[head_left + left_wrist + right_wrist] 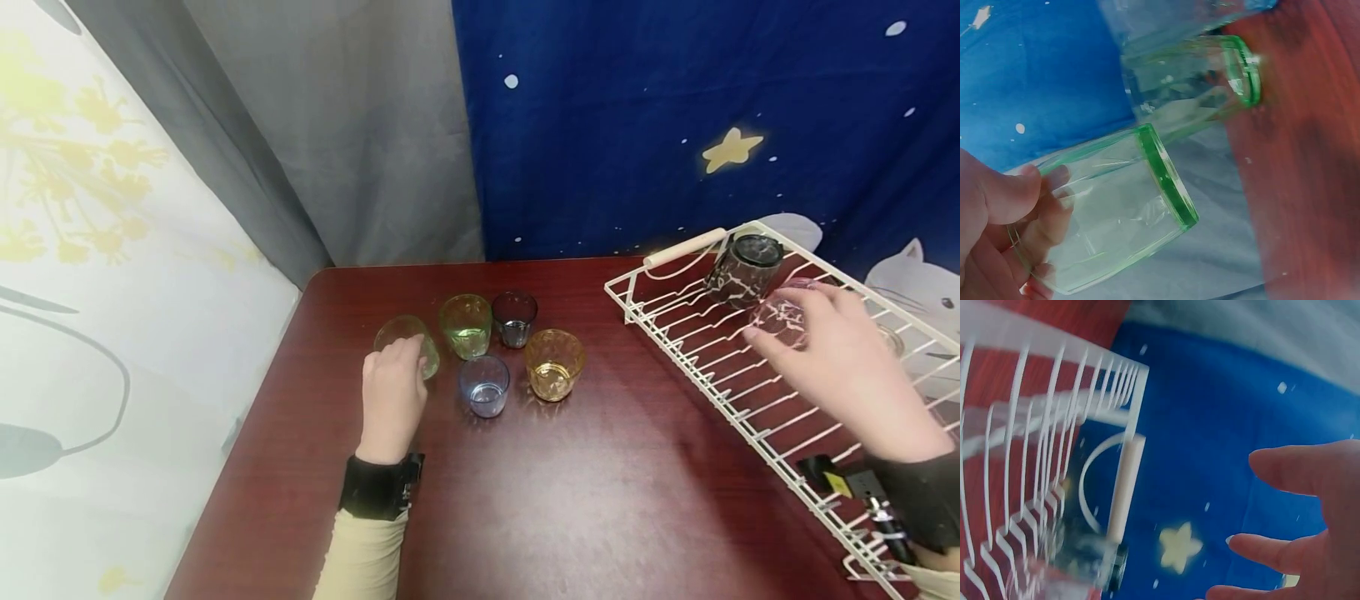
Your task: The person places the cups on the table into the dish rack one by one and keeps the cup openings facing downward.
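Observation:
My left hand grips a clear, green-tinted glass near its rim, thumb on one side and fingers on the other. In the left wrist view this glass leans at a different angle from the green glass standing beside it. Over the white wire rack, my right hand has its thumb and fingers spread apart, with nothing between them in the right wrist view. Just below that hand, a pink glass sits upside down in the rack, partly covered by the hand in the head view. Behind it stands an upturned dark glass.
Close to the left hand on the dark red table stand a grey glass, a blue glass and an amber glass. The rack has a wooden handle at its far end. Curtains hang behind the table.

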Action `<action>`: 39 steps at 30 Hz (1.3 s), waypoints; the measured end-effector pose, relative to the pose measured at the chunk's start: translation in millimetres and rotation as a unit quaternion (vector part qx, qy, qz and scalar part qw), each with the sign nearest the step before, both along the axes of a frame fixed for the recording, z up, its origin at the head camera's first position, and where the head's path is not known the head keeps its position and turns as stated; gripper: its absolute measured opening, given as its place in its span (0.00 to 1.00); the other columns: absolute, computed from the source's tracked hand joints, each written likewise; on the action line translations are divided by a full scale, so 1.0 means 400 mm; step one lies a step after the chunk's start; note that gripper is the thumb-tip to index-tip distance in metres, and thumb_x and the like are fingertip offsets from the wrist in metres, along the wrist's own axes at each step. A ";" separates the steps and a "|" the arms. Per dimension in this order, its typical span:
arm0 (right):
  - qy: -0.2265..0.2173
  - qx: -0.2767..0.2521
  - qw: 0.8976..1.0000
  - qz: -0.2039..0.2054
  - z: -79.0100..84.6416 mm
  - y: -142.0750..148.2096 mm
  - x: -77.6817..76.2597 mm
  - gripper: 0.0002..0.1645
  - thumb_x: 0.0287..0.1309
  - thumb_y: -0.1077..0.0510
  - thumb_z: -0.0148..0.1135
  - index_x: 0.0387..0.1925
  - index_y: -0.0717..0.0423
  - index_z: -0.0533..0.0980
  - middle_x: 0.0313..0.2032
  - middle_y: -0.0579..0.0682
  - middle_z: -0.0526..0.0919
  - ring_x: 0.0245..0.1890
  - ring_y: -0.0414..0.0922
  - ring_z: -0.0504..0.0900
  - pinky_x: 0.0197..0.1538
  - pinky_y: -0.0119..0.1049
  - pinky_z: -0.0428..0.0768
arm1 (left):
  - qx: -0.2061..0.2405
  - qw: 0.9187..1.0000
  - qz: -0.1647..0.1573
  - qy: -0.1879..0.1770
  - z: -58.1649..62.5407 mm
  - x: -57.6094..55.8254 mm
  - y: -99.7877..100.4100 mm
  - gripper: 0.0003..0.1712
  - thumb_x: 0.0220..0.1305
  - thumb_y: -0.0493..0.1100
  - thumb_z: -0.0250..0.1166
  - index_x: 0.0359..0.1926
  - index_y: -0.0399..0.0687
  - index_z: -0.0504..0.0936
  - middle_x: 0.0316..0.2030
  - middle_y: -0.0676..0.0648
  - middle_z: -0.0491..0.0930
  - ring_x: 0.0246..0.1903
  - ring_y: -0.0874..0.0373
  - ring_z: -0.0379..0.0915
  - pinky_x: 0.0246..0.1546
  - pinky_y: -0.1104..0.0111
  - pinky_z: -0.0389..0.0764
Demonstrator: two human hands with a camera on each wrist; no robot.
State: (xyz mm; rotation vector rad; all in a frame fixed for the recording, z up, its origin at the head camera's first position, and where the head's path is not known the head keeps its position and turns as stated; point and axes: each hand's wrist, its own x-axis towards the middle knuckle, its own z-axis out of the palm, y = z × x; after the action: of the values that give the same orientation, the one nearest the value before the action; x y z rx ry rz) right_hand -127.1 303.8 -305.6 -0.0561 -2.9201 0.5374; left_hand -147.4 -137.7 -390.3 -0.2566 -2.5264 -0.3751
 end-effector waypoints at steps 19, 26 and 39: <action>0.062 -0.194 0.974 0.095 -0.119 -0.230 0.040 0.35 0.57 0.52 0.67 0.64 0.58 0.67 0.64 0.63 0.68 0.64 0.61 0.68 0.61 0.59 0.67 | 0.118 0.988 -0.078 0.061 0.021 0.053 0.079 0.14 0.59 0.30 0.64 0.48 0.37 0.80 0.35 0.42 0.83 0.37 0.48 0.78 0.41 0.60 0.68; 0.031 -0.314 0.943 0.108 -0.151 -0.272 0.033 0.36 0.60 0.55 0.66 0.67 0.57 0.64 0.66 0.58 0.70 0.66 0.55 0.70 0.67 0.40 0.70 | 0.173 0.976 -0.115 0.071 0.012 0.066 0.125 0.13 0.60 0.31 0.64 0.47 0.37 0.80 0.33 0.44 0.82 0.36 0.52 0.77 0.46 0.60 0.70; -0.011 -0.375 0.911 0.171 -0.200 -0.337 0.043 0.43 0.60 0.57 0.65 0.72 0.48 0.55 0.67 0.55 0.70 0.66 0.51 0.71 0.65 0.26 0.71 | 0.224 0.962 -0.154 0.014 0.011 0.109 0.181 0.11 0.61 0.35 0.66 0.46 0.42 0.79 0.35 0.48 0.82 0.36 0.59 0.79 0.33 0.68 0.78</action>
State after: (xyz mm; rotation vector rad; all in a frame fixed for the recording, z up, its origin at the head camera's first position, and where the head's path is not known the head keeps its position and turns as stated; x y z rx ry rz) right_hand -109.8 169.1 -385.8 0.3584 -2.5561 1.6853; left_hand -103.7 -65.2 -385.8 -0.4706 -2.2931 -1.0384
